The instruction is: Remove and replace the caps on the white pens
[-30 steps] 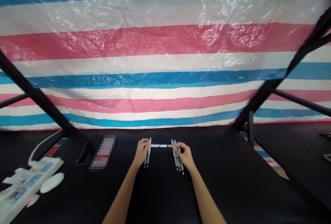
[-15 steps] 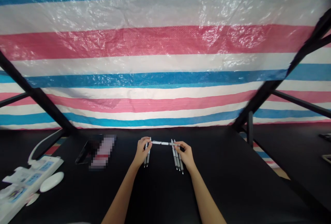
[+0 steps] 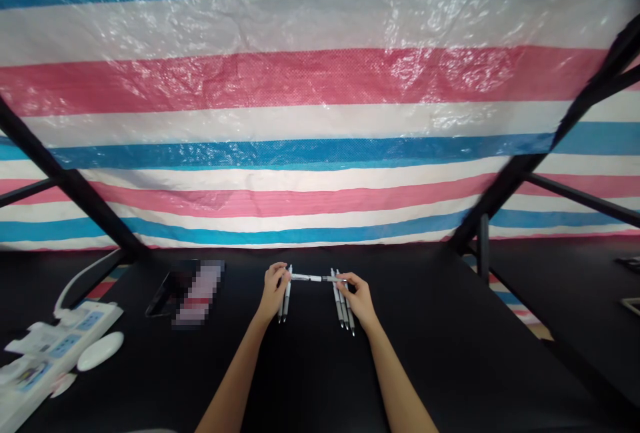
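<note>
A white pen with a grey grip (image 3: pixel 307 278) lies level between my two hands, just above the black table. My left hand (image 3: pixel 273 289) is closed on its white end. The fingers of my right hand (image 3: pixel 359 298) pinch its grey end. Beside my left hand two white-and-grey pens (image 3: pixel 287 304) rest on the table, their upper parts partly covered by the fingers. Three more pens (image 3: pixel 343 306) lie side by side next to my right hand, partly behind its fingertips.
At the left stand a white power strip (image 3: pixel 65 346) with plugs and a cable, and a white oval object (image 3: pixel 101 351). A dark phone-like object (image 3: pixel 173 289) lies beside a blurred patch. Black frame bars (image 3: pixel 500 203) and a striped sheet (image 3: pixel 320 79) enclose the table (image 3: pixel 310 379).
My left hand has shifted slightly left with the pen's white barrel. More of the grey part shows between the hands. My right hand has hardly moved.
</note>
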`<action>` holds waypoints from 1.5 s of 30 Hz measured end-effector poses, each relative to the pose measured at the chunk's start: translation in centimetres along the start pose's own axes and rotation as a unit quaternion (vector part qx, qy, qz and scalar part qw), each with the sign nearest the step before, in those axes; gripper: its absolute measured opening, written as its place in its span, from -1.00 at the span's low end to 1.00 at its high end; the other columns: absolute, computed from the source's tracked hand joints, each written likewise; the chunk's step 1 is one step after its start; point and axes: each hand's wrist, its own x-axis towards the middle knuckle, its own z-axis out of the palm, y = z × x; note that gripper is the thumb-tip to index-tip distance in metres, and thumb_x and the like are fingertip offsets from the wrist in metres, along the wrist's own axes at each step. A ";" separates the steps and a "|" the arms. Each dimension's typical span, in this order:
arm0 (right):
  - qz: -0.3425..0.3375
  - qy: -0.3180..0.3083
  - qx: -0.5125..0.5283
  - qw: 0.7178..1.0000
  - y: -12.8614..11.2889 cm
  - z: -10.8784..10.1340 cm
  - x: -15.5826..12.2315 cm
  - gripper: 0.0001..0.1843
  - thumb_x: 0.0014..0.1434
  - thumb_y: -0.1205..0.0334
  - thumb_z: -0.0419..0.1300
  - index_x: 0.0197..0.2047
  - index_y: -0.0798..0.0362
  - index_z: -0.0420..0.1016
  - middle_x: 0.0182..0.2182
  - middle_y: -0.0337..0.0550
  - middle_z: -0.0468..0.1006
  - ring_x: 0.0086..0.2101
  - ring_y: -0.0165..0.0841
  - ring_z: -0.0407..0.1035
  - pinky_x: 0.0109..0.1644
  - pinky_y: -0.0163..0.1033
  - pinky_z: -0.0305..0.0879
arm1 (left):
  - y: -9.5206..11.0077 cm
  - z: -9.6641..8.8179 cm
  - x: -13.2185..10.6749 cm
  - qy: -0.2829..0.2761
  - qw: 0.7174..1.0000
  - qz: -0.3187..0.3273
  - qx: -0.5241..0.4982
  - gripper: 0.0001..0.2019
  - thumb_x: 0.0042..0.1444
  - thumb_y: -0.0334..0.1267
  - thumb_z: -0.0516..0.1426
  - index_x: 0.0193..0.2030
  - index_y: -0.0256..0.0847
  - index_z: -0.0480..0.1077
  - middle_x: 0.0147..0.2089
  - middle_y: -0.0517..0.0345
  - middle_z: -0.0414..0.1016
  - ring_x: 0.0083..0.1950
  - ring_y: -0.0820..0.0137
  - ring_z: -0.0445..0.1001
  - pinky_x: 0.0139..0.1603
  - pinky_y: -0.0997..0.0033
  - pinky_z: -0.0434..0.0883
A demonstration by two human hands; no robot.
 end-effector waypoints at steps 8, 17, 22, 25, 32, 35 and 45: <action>0.023 0.016 0.017 0.999 -0.5 -0.4 0.0 -0.73 -0.05 0.04 0.25 -0.35 0.07 0.53 -0.40 -0.07 0.57 -0.34 -0.21 0.43 -0.19 -0.14 0.31 | -0.5 -0.5 0.1 0.071 0.988 -0.087 -0.104 -0.70 0.12 -0.02 -0.02 -0.39 -0.21 0.36 -0.10 0.02 0.35 -0.09 0.31 0.37 -0.02 0.29 0.32; 0.044 0.025 0.040 0.998 -0.1 -0.4 0.0 -0.70 -0.06 0.02 0.26 -0.34 0.09 0.52 -0.37 -0.07 0.57 -0.33 -0.23 0.41 -0.21 -0.16 0.30 | -0.7 -0.6 0.1 0.113 0.980 -0.097 -0.128 -0.63 0.08 0.01 0.00 -0.59 -0.20 0.24 -0.17 0.03 0.37 -0.10 0.31 0.37 -0.03 0.31 0.32; 0.039 0.023 0.039 0.998 0.2 -0.5 0.0 -0.71 -0.04 0.03 0.25 -0.33 0.08 0.51 -0.37 -0.07 0.56 -0.33 -0.23 0.41 -0.20 -0.16 0.30 | -0.6 -0.6 0.0 0.111 0.981 -0.100 -0.127 -0.67 0.09 0.00 0.00 -0.52 -0.19 0.28 -0.19 0.04 0.37 -0.12 0.31 0.37 -0.09 0.34 0.34; 0.042 0.023 0.040 0.998 0.2 -0.5 0.0 -0.71 -0.04 0.03 0.25 -0.33 0.08 0.51 -0.38 -0.08 0.56 -0.34 -0.24 0.41 -0.21 -0.16 0.31 | -0.7 -0.6 0.0 0.110 0.981 -0.101 -0.126 -0.67 0.10 0.01 0.00 -0.50 -0.19 0.31 -0.19 0.04 0.36 -0.11 0.31 0.37 -0.09 0.35 0.33; 0.032 0.012 0.027 0.999 -0.2 -0.4 0.0 -0.71 -0.04 0.02 0.24 -0.34 0.07 0.52 -0.36 -0.06 0.58 -0.32 -0.20 0.42 -0.19 -0.14 0.31 | -0.7 -0.6 0.0 0.089 0.984 -0.096 -0.121 -0.67 0.09 -0.03 0.01 -0.53 -0.21 0.33 -0.17 0.03 0.36 -0.13 0.30 0.38 -0.12 0.33 0.35; 0.026 -0.005 0.013 1.000 -0.4 -0.3 -0.1 -0.73 -0.03 0.05 0.24 -0.34 0.07 0.52 -0.36 -0.06 0.58 -0.30 -0.19 0.43 -0.16 -0.12 0.31 | -0.4 -0.7 0.0 0.042 0.993 -0.063 -0.085 -0.69 0.09 -0.07 0.03 -0.55 -0.20 0.37 -0.15 0.02 0.37 -0.10 0.27 0.37 -0.05 0.25 0.32; 0.009 -0.022 0.006 1.000 -0.1 -0.2 -0.1 -0.73 -0.02 0.05 0.24 -0.31 0.06 0.55 -0.35 -0.05 0.59 -0.33 -0.19 0.45 -0.17 -0.10 0.34 | 0.1 -0.6 -0.1 -0.014 1.000 -0.006 -0.002 -0.73 0.10 -0.12 0.04 -0.49 -0.13 0.47 -0.13 0.06 0.43 -0.01 0.24 0.33 0.06 0.16 0.25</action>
